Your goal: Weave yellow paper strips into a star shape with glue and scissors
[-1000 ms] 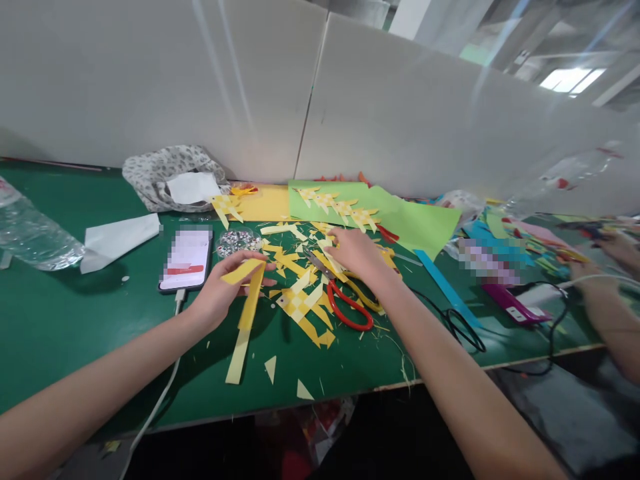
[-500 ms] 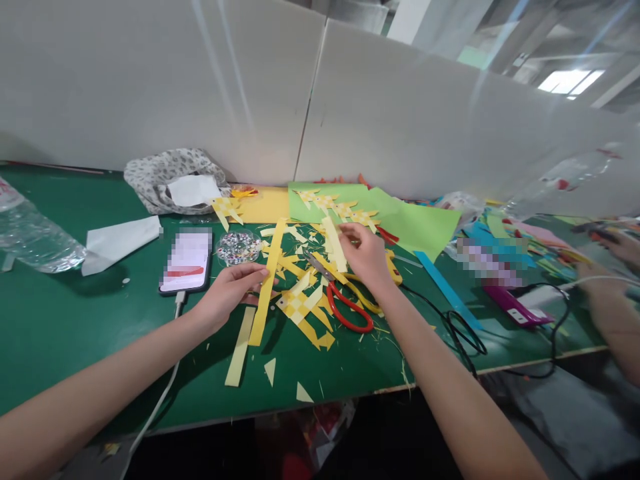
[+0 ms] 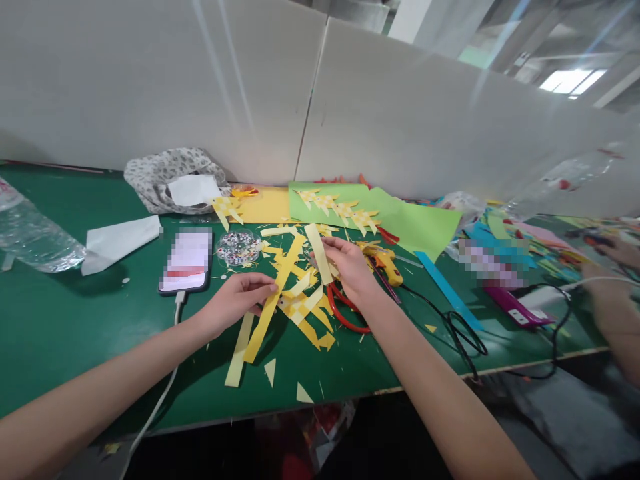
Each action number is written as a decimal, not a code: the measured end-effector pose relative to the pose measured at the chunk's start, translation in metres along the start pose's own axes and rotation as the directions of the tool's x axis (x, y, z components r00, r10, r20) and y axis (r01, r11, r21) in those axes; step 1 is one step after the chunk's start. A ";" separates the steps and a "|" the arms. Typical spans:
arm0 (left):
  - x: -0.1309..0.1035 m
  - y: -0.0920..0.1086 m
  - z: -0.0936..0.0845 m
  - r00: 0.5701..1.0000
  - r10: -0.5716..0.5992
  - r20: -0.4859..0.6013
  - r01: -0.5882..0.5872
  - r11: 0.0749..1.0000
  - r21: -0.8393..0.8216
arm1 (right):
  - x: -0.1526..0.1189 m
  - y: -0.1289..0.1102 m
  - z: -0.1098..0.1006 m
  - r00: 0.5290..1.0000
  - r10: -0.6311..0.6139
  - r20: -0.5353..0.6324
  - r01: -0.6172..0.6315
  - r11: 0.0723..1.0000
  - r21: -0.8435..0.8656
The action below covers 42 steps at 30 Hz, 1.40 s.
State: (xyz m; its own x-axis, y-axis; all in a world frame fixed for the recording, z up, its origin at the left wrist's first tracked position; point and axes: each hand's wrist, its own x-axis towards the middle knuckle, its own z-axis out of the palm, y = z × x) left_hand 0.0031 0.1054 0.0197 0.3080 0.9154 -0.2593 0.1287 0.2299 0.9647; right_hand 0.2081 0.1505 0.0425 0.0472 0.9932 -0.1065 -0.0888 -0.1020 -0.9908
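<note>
My left hand (image 3: 243,301) pinches a long yellow paper strip (image 3: 267,308), which slants over the table. My right hand (image 3: 347,263) is closed on a shorter pale yellow strip (image 3: 320,253); its lower end lies by the fingers. Beneath and between the hands are cut yellow scraps and a woven checkered paper fish (image 3: 296,308). Red-handled scissors (image 3: 345,320) lie partly hidden under my right hand and wrist. Another pale strip (image 3: 239,353) rests on the table below my left hand.
A phone (image 3: 186,260) with a cable and a dish of small beads (image 3: 239,248) are at left. Woven fish lie on green paper (image 3: 410,220). A yellow glue gun (image 3: 385,263) is right of my right hand. Another person's hand (image 3: 617,250) is far right.
The yellow strip has tilted further, its top moving right. My right hand has moved slightly left and down with the pale strip, now nearer the yellow one.
</note>
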 end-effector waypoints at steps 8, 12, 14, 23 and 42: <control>0.002 -0.004 0.001 0.999 0.025 0.037 -0.027 0.998 0.052 | 0.001 0.002 0.000 0.999 0.021 -0.028 -0.022 1.000 -0.016; 0.003 -0.006 0.000 0.999 0.041 0.036 -0.043 0.997 0.068 | -0.001 0.001 0.002 1.000 0.027 0.015 -0.027 0.998 -0.051; 0.003 -0.007 0.000 0.999 0.038 0.034 -0.040 0.997 0.068 | -0.002 0.002 0.002 0.999 0.022 0.043 -0.019 0.997 -0.079; 0.004 -0.006 -0.001 0.999 -0.028 0.045 0.030 0.998 -0.055 | -0.014 0.009 0.010 0.987 -0.107 0.118 0.139 0.938 -0.318; 0.002 0.003 -0.008 0.973 -0.179 0.146 0.224 0.886 -0.406 | -0.025 0.009 0.013 0.923 -0.094 0.372 0.315 0.741 -0.593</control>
State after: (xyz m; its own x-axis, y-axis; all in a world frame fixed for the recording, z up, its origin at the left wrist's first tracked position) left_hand -0.0032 0.1111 0.0227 0.4140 0.8012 -0.4321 -0.1998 0.5431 0.8155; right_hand 0.1937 0.1257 0.0376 -0.3186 0.9475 0.0261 0.5396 0.2039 -0.8169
